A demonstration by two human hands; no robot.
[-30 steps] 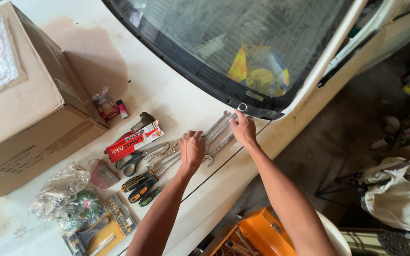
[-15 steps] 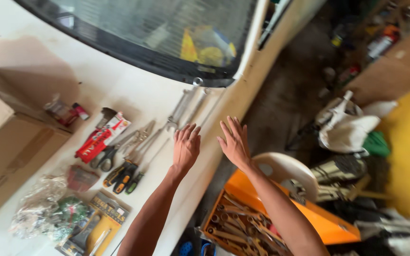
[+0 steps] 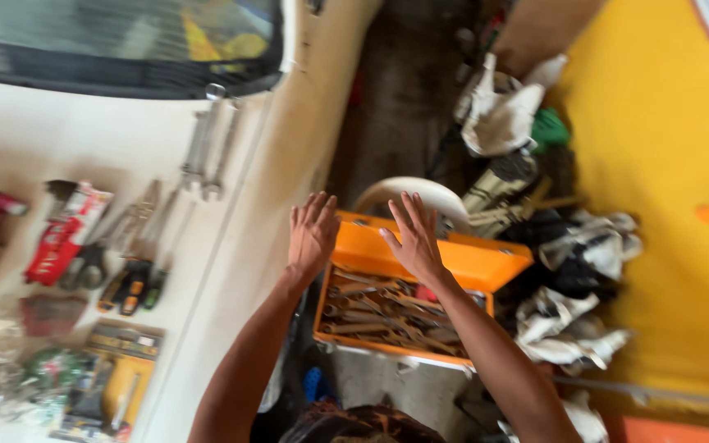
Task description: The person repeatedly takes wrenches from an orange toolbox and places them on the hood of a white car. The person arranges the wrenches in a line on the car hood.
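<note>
My left hand (image 3: 312, 232) and my right hand (image 3: 413, 238) are both held out with fingers spread and hold nothing. They hover above an orange toolbox (image 3: 469, 261) full of wrenches and other metal tools (image 3: 383, 312), which stands low beside a white car. The left hand is over the box's left edge, next to the car's side. The right hand is over the box's far rim. On the car's white hood (image 3: 34, 139) lie two long wrenches (image 3: 207, 148), pliers and screwdrivers (image 3: 129, 262) and a red package (image 3: 63, 234).
A yellow blister pack with a tool (image 3: 112, 385) and plastic bags (image 3: 2, 369) lie on the hood's near part. The windshield (image 3: 116, 41) is at top left. Crumpled white rags (image 3: 498, 111) and clutter lie right of the box, by a yellow surface (image 3: 666, 164).
My view has swung right, away from the hood. Both hands left the wrenches on the hood and moved right, over the orange toolbox beside the car.
</note>
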